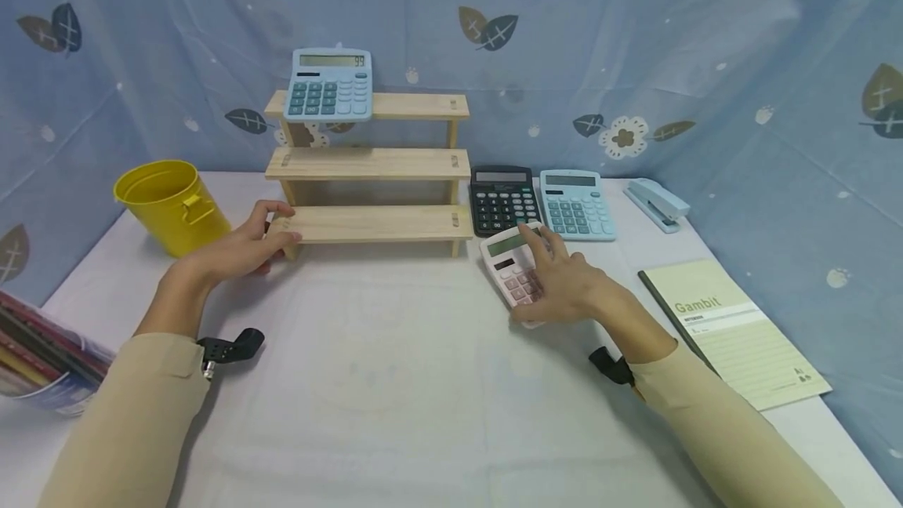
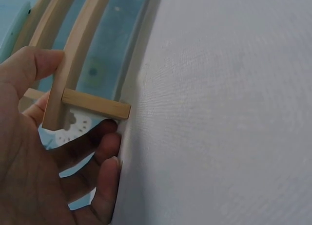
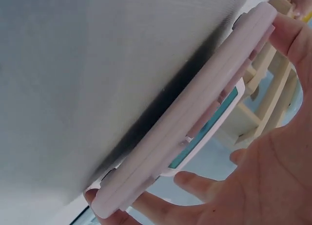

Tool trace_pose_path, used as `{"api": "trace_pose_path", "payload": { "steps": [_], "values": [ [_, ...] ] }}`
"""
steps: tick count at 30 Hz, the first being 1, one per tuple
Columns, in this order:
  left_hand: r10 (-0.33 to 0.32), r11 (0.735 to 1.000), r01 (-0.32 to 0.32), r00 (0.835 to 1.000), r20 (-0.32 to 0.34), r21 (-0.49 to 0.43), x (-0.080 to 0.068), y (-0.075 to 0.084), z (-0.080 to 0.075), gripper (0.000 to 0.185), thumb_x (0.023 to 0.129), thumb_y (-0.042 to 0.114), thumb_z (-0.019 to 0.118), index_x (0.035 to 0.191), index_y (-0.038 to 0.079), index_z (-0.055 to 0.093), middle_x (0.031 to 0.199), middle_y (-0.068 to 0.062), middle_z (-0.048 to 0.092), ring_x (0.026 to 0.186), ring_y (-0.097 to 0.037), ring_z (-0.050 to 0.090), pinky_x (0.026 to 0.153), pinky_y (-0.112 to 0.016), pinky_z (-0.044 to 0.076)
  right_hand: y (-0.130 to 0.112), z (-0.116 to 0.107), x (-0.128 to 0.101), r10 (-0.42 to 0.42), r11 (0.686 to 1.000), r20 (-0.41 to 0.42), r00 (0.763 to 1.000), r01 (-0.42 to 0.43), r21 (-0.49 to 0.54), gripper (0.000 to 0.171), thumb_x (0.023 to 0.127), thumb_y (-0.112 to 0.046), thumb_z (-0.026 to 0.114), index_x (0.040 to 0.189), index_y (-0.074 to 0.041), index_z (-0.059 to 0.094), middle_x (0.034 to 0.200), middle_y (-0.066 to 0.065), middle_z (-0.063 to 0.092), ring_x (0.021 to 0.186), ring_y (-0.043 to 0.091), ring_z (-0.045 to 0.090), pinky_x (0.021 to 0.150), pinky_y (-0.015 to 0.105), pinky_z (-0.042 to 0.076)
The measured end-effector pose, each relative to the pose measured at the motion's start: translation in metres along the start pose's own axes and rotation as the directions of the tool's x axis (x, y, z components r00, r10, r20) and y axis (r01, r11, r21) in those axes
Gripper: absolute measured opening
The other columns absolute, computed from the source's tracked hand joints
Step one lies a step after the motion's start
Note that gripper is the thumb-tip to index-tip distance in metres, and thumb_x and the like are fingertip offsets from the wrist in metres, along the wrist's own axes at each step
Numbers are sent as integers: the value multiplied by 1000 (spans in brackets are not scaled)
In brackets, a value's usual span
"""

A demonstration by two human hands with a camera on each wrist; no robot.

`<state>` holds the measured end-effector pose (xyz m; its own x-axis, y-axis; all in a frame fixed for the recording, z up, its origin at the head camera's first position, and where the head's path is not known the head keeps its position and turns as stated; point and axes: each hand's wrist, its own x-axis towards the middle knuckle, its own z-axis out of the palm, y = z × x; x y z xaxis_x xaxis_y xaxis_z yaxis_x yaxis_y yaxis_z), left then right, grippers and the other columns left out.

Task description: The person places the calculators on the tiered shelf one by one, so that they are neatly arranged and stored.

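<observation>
One calculator shelved, pink one in my grip, two not yet lifted.

Head view: my right hand (image 1: 560,281) is curled round the pink calculator (image 1: 511,261) low on the white table (image 1: 395,398), right of the wooden shelf (image 1: 370,167); my left hand (image 1: 247,249) clasps the shelf's bottom left end. A blue calculator (image 1: 328,85) rests on the top step; middle and bottom steps are bare. A black calculator (image 1: 502,200) and a second blue calculator (image 1: 577,204) lie just behind. Left wrist view: fingers (image 2: 105,181) wrap the corner post. Right wrist view: the pink case looks tilted, possibly edge-up off the table.
</observation>
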<state>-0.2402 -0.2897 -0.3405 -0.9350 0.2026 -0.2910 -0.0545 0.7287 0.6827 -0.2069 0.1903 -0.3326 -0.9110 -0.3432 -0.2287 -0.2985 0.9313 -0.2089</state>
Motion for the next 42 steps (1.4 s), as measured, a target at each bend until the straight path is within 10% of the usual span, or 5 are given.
{"api": "trace_pose_path", "payload": {
  "steps": [22, 42],
  "values": [
    [13, 1000, -12, 1000, -13, 27, -3, -1, 0, 66, 106, 53, 46, 154, 26, 10, 109, -16, 52, 83, -26, 49, 80, -38, 38, 7, -2, -12, -82, 981, -272, 959, 126, 148, 139, 66, -38, 85, 164, -20, -12, 153, 24, 32, 121, 40, 51, 93, 62, 49],
    [24, 1000, -24, 1000, -1, 8, -4, -5, -2, 68, 103, 60, 50, 152, 31, 12, 123, -20, 45, 104, -31, 51, 79, -35, 45, 3, -27, -20, -118, 968, -399, 909, 195, 159, 135, 70, -39, 86, 164, -25, -10, 163, 21, 26, 132, 40, 45, 100, 66, 42]
  ]
}}
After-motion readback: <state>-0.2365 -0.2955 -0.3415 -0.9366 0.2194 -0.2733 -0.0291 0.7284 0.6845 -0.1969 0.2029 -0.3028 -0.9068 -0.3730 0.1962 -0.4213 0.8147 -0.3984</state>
